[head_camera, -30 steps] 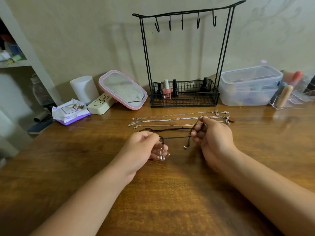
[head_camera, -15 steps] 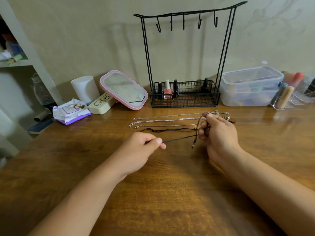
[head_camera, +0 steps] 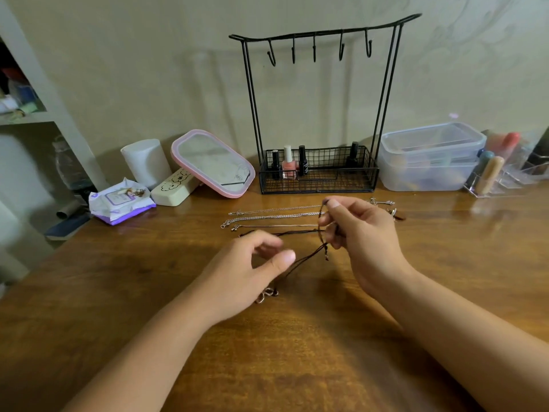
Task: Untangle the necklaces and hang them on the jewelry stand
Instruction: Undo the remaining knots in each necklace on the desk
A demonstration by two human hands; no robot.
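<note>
A black cord necklace (head_camera: 306,258) stretches between my hands above the wooden table (head_camera: 297,352). My right hand (head_camera: 362,233) pinches its upper loop between thumb and forefinger. My left hand (head_camera: 246,272) hovers with thumb and fingers apart; the cord runs past its thumb down to a small pendant (head_camera: 267,293) by the palm. Another black strand (head_camera: 282,233) lies on the table. Three silver chains (head_camera: 276,217) lie stretched out side by side behind my hands. The black wire jewelry stand (head_camera: 323,32) stands at the back, its several hooks bare.
Nail polish bottles (head_camera: 288,163) sit in the stand's basket. Left of it are a pink mirror (head_camera: 214,163), a white cylinder (head_camera: 145,162), a cream case (head_camera: 175,188) and a wipes pack (head_camera: 121,200). A clear lidded box (head_camera: 430,156) and an acrylic organizer (head_camera: 505,176) stand right.
My left hand has let go of the cord and spread its fingers; the pendant has dropped down by its palm. My right hand has lifted its end of the cord slightly.
</note>
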